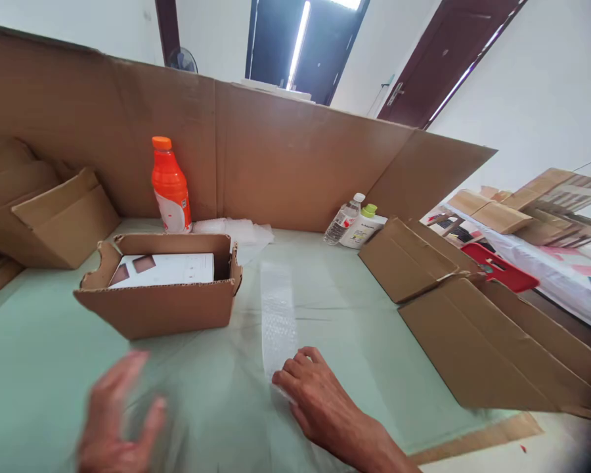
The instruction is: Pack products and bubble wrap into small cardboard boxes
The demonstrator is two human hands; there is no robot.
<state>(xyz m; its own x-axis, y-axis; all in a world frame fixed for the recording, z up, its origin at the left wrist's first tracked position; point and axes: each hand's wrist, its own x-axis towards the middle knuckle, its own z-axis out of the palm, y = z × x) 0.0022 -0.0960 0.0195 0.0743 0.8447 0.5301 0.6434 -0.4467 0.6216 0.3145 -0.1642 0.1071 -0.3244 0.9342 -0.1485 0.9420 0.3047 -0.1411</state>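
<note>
A strip of clear bubble wrap (pixel 277 309) lies lengthwise on the pale green table (pixel 335 328). My right hand (pixel 312 394) rests on its near end, fingers curled down onto the wrap. My left hand (pixel 118 420) is at the lower left, smeared by motion, with its fingers apart and nothing visible in it. Just beyond both hands stands a small open cardboard box (pixel 160 289) with a white flat item (pixel 165 269) inside.
An orange drink bottle (pixel 170 187) stands behind the box, beside crumpled plastic (pixel 246 231). A clear bottle (pixel 343 220) and a white bottle (pixel 363 226) lie at the back. Flattened cardboard (pixel 473 328) covers the right side; folded boxes (pixel 54 217) sit left. A cardboard wall (pixel 276 151) rings the back.
</note>
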